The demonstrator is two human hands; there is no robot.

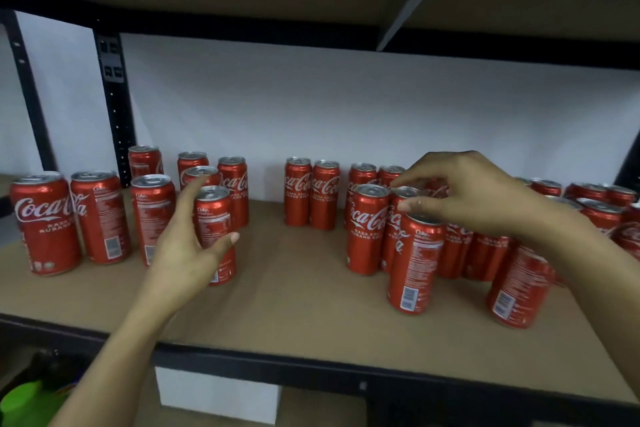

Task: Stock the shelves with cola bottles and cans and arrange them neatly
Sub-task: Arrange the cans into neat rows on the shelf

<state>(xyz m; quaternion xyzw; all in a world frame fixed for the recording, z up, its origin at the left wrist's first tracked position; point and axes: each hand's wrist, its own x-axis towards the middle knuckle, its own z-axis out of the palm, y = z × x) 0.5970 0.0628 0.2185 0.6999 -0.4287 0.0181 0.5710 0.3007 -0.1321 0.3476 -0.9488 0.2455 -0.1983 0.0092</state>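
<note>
On brown shelf (304, 291) — white wall (346, 107) behind, left grip (183, 253) round can (215, 218), right grip (478, 191) slack, empty

Upright red cola cans (298, 191) stand clustered on the shelf (294, 274).

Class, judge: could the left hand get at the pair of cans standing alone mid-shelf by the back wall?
Probably yes: bare shelf lies in front of the pair of cans, though the left hand grips a front can.
</note>
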